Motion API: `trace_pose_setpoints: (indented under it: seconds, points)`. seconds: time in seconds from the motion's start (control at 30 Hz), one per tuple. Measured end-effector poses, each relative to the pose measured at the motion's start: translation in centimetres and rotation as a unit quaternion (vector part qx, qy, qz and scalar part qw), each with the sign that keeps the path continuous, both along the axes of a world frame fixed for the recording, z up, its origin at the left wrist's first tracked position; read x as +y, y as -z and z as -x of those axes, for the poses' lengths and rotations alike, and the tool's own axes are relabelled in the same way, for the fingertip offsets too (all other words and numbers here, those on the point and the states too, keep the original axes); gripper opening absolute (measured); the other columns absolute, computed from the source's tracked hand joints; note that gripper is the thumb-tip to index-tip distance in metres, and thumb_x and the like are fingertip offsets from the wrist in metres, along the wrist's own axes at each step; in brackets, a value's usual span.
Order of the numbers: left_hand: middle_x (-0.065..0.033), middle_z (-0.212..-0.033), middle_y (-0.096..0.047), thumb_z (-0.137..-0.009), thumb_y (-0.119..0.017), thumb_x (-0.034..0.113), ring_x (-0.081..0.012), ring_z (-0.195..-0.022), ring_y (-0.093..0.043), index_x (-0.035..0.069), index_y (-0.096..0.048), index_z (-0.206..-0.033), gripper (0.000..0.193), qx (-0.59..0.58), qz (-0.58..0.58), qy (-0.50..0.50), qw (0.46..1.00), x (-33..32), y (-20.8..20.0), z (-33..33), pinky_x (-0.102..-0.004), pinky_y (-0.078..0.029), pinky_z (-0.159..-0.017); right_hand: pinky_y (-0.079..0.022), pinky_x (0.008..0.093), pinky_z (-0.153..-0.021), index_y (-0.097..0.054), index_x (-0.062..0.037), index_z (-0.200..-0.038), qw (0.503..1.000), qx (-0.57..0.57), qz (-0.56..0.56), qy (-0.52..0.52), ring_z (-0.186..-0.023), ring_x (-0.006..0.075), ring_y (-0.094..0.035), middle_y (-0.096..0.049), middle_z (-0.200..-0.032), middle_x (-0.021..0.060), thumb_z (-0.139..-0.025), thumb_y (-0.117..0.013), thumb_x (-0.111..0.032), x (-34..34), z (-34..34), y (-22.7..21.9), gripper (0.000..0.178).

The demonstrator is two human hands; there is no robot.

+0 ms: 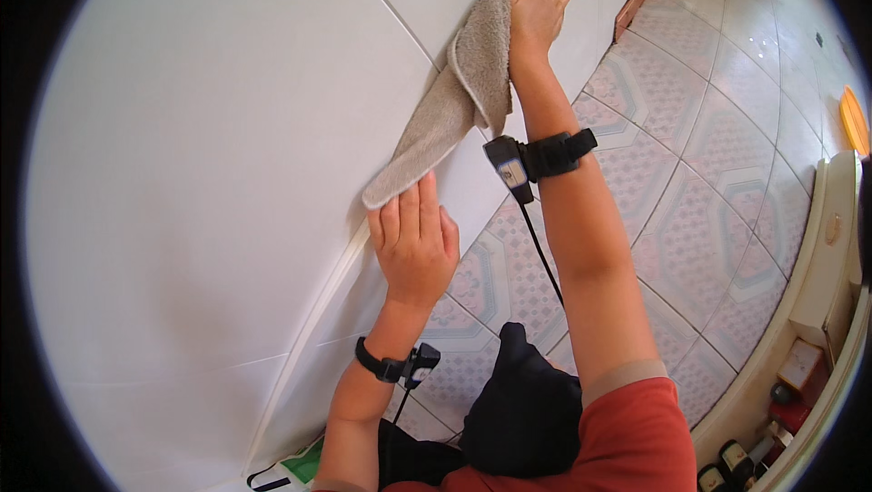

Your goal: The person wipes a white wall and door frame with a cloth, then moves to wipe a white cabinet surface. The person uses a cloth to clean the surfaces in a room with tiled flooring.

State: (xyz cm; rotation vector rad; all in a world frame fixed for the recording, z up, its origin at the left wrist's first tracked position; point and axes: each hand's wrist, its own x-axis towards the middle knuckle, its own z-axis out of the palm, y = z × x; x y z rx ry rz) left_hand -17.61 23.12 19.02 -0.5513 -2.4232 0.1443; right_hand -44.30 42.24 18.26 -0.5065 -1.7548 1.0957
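Observation:
A grey-brown terry cloth (436, 124) lies against a white panelled surface (227, 147), folded over at its upper part. My right hand (536, 19) rests at the cloth's far end, its fingers stretched out and the thumb apart. Part of the cloth runs beneath this hand, where the palm is hidden. At the near end, my left hand (416, 247) lies flat with its fingers stretched out. Its fingertips meet the cloth's pale hem and are partly covered by it.
A raised pale trim (313, 319) runs along the white surface. Patterned floor tiles (699, 174) spread to the right. At the right edge are an orange object (852, 119) and a cream cabinet (822, 283). A black wrist strap with a cable (556, 156) sits on my right forearm.

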Motion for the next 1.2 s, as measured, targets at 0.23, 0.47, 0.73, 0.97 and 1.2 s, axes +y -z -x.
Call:
trace_pose_setpoints:
  seconds: [0.23,0.47,0.73,0.97,1.2]
  points:
    - [-0.0189,-0.131,-0.056,-0.084,-0.060,0.011,-0.0356,-0.123,-0.048,-0.006,-0.053,-0.131,0.051,0.000,-0.033,-0.022,0.999,0.0,0.3,0.3,-0.0544,-0.030,-0.110,-0.029,0.0518,-0.113,-0.044,0.0142,-0.136,0.990,0.029,-0.091,-0.102,-0.139,0.0474,-0.034,-0.042,-0.145,0.0321,-0.096,-0.052,-0.049,-6.2,-9.3,1.9,0.075]
    - [-0.0190,-0.131,-0.056,-0.083,-0.060,0.011,-0.0352,-0.121,-0.048,-0.006,-0.055,-0.130,0.050,0.019,-0.030,0.015,0.999,0.9,-0.3,1.0,-0.0537,-0.030,-0.110,-0.025,0.0510,-0.115,-0.037,0.0135,-0.142,0.998,-0.009,0.038,-0.045,-0.142,0.0468,-0.029,-0.035,-0.150,0.0320,-0.098,-0.043,-0.056,-0.2,-1.1,-0.2,0.083]
    - [-0.0185,-0.131,-0.055,-0.082,-0.061,0.012,-0.0351,-0.121,-0.048,-0.005,-0.053,-0.133,0.054,-0.005,-0.023,0.021,1.000,0.2,-0.2,0.7,-0.0535,-0.029,-0.111,-0.021,0.0498,-0.117,-0.037,0.0060,-0.145,0.960,0.254,-0.003,-0.115,-0.144,0.0429,-0.027,-0.034,-0.153,0.0260,-0.098,-0.046,-0.049,-4.3,-2.3,-5.3,0.073]
    - [-0.0125,-0.135,-0.056,-0.075,-0.073,0.027,-0.0387,-0.126,-0.048,0.015,-0.058,-0.132,0.061,-0.074,-0.054,-0.037,0.995,-6.5,3.9,-3.0,-0.0533,-0.024,-0.115,-0.031,0.0511,-0.112,-0.043,0.0021,-0.141,0.800,0.449,-0.194,-0.347,-0.135,0.0370,-0.042,-0.045,-0.145,0.0207,-0.075,-0.066,-0.041,-18.9,-17.2,-15.1,0.082]
    - [-0.0143,-0.127,-0.060,-0.079,-0.074,0.026,-0.0350,-0.119,-0.057,0.006,-0.060,-0.129,0.055,-0.083,-0.048,-0.001,0.995,-13.8,0.4,-7.8,-0.0472,-0.046,-0.095,-0.021,0.0445,-0.120,-0.044,-0.0024,-0.144,0.471,0.486,-0.258,-0.689,-0.146,0.0283,-0.028,-0.037,-0.153,0.0157,-0.099,-0.042,-0.043,-29.4,-25.8,-13.4,0.061]
